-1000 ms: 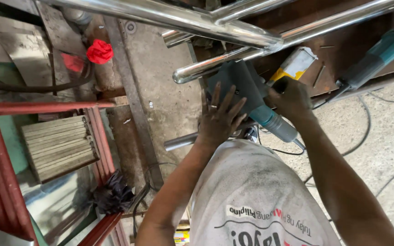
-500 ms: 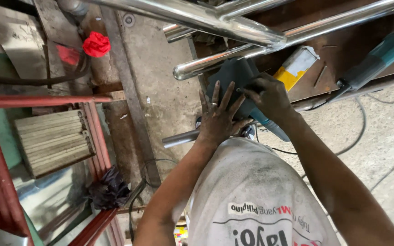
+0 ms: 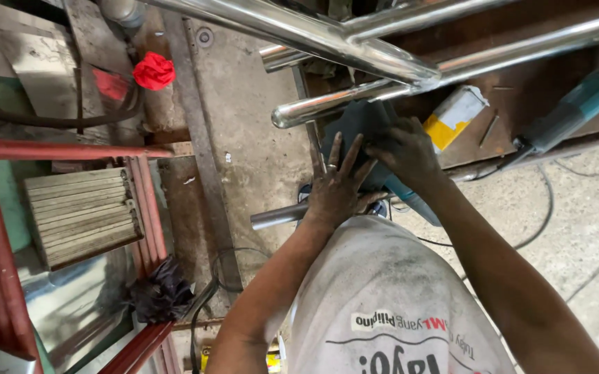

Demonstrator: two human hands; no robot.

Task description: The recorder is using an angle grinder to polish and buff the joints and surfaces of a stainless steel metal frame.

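Observation:
My left hand (image 3: 337, 187) rests with fingers spread flat on the dark head of a teal angle grinder (image 3: 372, 156), just under a shiny steel tube (image 3: 355, 97). My right hand (image 3: 407, 152) is closed over the same tool from the right, gripping its body. The grinder's teal rear end (image 3: 417, 204) sticks out below my right wrist. Several polished steel tubes (image 3: 313, 31) cross above the hands, welded into a frame. The grinder's front is hidden behind the hands.
A second teal power tool (image 3: 576, 104) lies at the right on a rusty plate, with a yellow and white box (image 3: 455, 118) beside it. A short pipe (image 3: 279, 216), red metal frame (image 3: 50, 149), red rag (image 3: 154, 70), grooved block (image 3: 81, 215) and cables on concrete.
Both hands have moved up and left with the grinder, closer under the shiny tube. My right hand has slid from the handle onto the tool's head.

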